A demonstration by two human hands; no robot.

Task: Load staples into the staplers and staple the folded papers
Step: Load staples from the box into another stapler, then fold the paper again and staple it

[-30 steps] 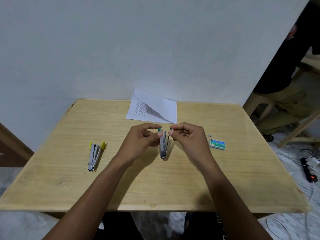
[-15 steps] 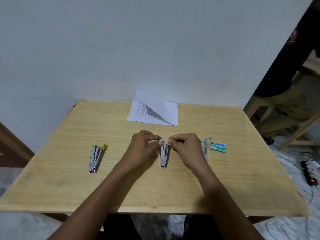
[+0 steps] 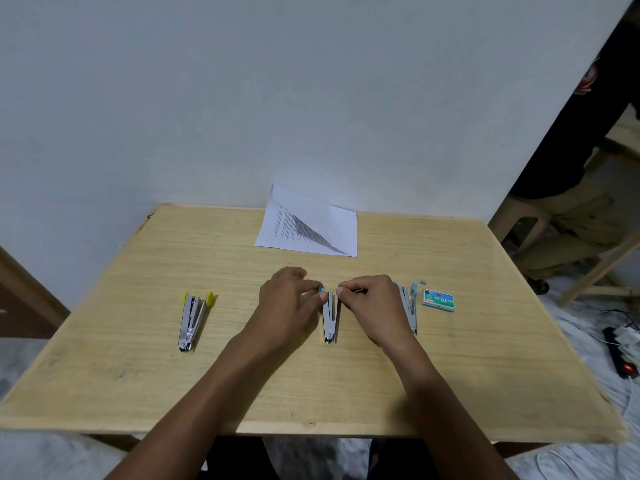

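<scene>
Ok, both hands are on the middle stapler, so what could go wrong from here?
1. The left grip and right grip pinch only the far end of the middle stapler; it might slip or snap shut on a fingertip.
2. The right grip hides part of the blue stapler; pulling back might knock it against the staple box.
3. The small grey bit beyond the box could get swept away.

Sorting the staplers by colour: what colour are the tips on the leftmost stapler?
Yellow, on the leftmost stapler, head view.

Matt wooden table [image 3: 450,358], shiny metal staplers [image 3: 329,320]
</scene>
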